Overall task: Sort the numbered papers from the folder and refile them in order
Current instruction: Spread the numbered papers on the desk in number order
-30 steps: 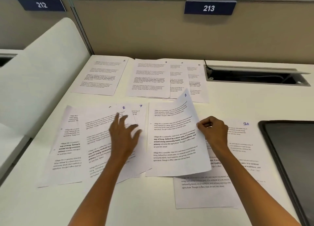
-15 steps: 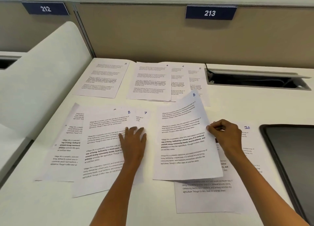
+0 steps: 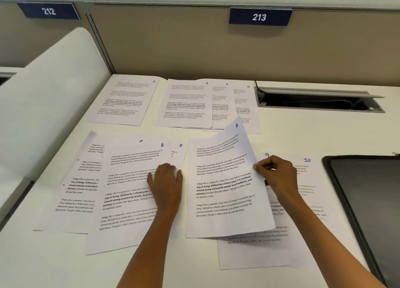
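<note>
Ten numbered sheets spread on desk (image 3: 281, 136). Right hand (image 3: 278, 175) pinches sheet 8 (image 3: 225, 186) by right edge, lifted over sheet 9 (image 3: 259, 253). Left hand (image 3: 167, 184) presses flat, uncurled, on sheet 2 (image 3: 129, 192). Risk: loose sheets beneath sliding, order muddled.

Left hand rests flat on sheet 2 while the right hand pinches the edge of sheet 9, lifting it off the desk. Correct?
Not quite. In the head view the right hand pinches sheet 8, not sheet 9, which lies flat beneath. The left hand does rest on sheet 2.
</note>
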